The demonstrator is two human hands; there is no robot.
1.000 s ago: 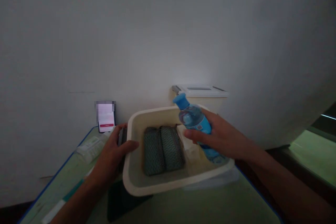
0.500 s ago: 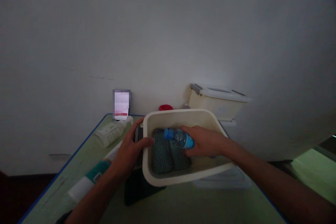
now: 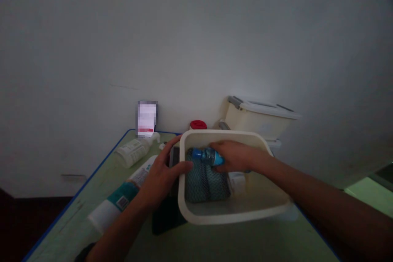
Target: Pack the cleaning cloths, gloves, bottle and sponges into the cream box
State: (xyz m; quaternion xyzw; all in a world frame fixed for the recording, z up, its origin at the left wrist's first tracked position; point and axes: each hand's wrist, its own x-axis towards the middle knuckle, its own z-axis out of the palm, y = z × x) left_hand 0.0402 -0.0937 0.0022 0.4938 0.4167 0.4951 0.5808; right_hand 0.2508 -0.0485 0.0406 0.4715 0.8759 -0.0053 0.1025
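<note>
My left hand [image 3: 166, 172] grips the left rim of a cream plastic bin [image 3: 224, 217], its thumb over the edge and its fingers outside. Inside the bin, my right hand [image 3: 231, 155] is closed around a small clear bottle [image 3: 208, 156] with a blue cap and blue label. The bottle lies on its side, cap to the left, over a folded blue-green patterned cloth [image 3: 207, 186]. Beside the cloth, under my right hand, a white item [image 3: 237, 182] shows in part; its kind I cannot make out.
Left of the bin lie a white pump bottle [image 3: 132, 153] and a white-and-teal bottle [image 3: 118, 198]. A lit phone [image 3: 146, 118] leans on the wall. Behind the bin are a red roll [image 3: 198, 125] and a lidded storage box [image 3: 258, 118]. A dark flat object [image 3: 167, 215] lies beneath the left side.
The bottle has moved farther into the bin with my right hand, toward its back left. The white item beside the cloth has come into sight. The whole view has shifted slightly.
</note>
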